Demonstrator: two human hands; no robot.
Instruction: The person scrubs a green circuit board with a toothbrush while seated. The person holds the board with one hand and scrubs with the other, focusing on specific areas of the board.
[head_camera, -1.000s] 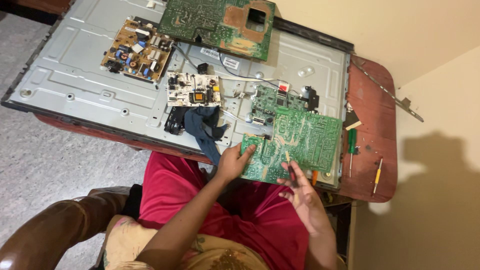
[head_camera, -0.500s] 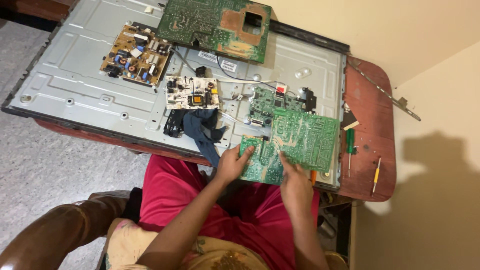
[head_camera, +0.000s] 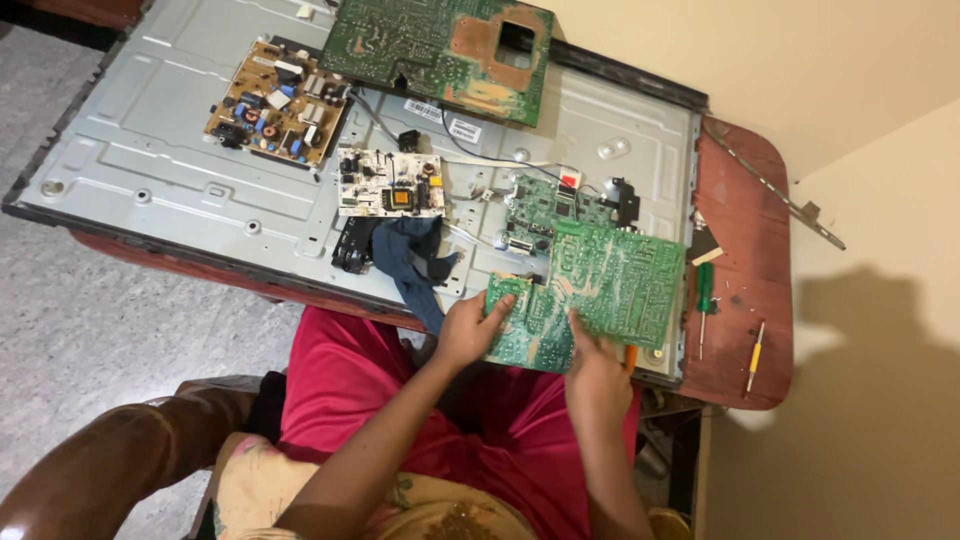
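frame: view unchanged vs half a second ago, panel and boards in the same spots.
metal back panel (head_camera: 180, 190): big grey chassis lying flat on the red table (head_camera: 740, 330), fills the left and centre.
brown power board (head_camera: 277, 101): at 10 o'clock from my hands, flat on the panel, not moved.
small white board (head_camera: 390, 184): at 11 o'clock from my left hand, dark blue cloth (head_camera: 412, 262) just below it, hanging over the panel's near edge.
large green board, far (head_camera: 440, 50): at 12 o'clock, propped at the panel's top edge, copper patch and square cutout showing.
left hand (head_camera: 470, 328): closed on the left near corner of the green circuit board (head_camera: 590, 295), thumb on top, fingers under. Same grip as before.
green circuit board: solder side up, at the panel's near right corner, near edge overhanging toward my lap. Small green mainboard (head_camera: 552, 210) touching it at 12 o'clock.
right hand (head_camera: 597, 375): changed. One second ago it was open and off the board, now it sits at the board's near edge with the fingers flat on the surface. Cannot tell if it grips or just presses.
orange handle (head_camera: 631, 356): just at 2 o'clock of my right hand, mostly hidden.
green screwdriver (head_camera: 704, 300): at 3 o'clock of the board, on the table.
yellow screwdriver (head_camera: 755, 355): further at 3 o'clock, near the table's right edge.
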